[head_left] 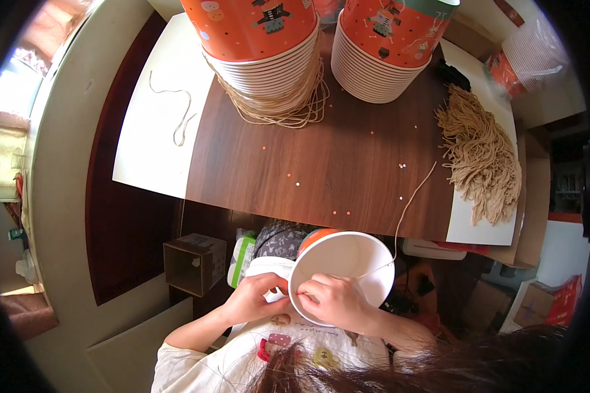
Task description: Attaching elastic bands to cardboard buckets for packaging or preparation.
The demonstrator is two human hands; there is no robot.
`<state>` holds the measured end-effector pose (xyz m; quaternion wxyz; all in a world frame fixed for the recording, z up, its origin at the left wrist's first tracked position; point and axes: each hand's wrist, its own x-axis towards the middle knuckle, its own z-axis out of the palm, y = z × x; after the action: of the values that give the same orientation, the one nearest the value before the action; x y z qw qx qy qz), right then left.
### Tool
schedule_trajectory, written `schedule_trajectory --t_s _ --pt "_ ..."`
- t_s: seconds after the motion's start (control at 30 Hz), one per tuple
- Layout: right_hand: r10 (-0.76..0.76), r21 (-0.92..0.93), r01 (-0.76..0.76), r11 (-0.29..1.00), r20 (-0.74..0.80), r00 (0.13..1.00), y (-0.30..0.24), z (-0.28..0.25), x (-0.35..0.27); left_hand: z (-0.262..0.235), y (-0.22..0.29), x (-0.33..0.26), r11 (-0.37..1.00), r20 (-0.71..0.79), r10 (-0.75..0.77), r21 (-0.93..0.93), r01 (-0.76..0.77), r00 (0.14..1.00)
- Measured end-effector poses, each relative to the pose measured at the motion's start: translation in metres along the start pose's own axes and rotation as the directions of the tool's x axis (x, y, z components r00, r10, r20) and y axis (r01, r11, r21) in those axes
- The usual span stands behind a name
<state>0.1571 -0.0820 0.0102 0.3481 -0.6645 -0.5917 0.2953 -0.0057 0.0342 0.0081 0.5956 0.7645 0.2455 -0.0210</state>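
Note:
A paper bucket (367, 252), white inside and orange outside, tilts toward me over my lap, just past the table's near edge. My right hand (334, 301) reaches inside it, fingers pinched near the left inner wall. A thin tan cord (400, 226) runs from the table over the bucket's rim to that hand. Outside the same wall, my left hand (259, 298) is curled with its fingertips against the bucket. The fingertips of both hands are partly hidden, so the cord's end cannot be seen.
Two tall stacks of orange-and-white buckets (269, 72) (380, 72) stand on the brown table (255, 170); cord loops circle the left stack. A heap of tan cords (482, 154) lies right, one loose cord (187, 108) left. Below are a cardboard box (196, 262) and bagged buckets (528, 62) at far right.

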Motion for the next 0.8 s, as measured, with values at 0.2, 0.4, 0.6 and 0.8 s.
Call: schedule_trajectory --t_s 0.2,0.4,0.6,0.8 --pt "-0.003 -0.018 0.003 1.000 0.015 1.000 0.001 0.003 -0.001 0.003 -0.002 0.001 0.996 -0.033 0.078 0.038 -0.077 0.996" --pt "0.002 -0.010 -0.001 1.000 0.052 0.999 0.000 -0.001 -0.002 0.003 -0.004 0.000 0.993 -0.013 0.117 0.022 -0.117 0.993" --pt "0.003 -0.180 0.020 0.983 0.128 0.992 -0.002 -0.023 -0.005 -0.009 -0.014 -0.003 0.995 -0.016 0.017 -0.096 -0.019 1.000" --pt "0.013 -0.260 0.032 0.965 0.169 0.985 -0.006 -0.041 -0.009 -0.034 -0.045 -0.015 0.942 -0.162 -0.058 -0.336 0.000 0.985"
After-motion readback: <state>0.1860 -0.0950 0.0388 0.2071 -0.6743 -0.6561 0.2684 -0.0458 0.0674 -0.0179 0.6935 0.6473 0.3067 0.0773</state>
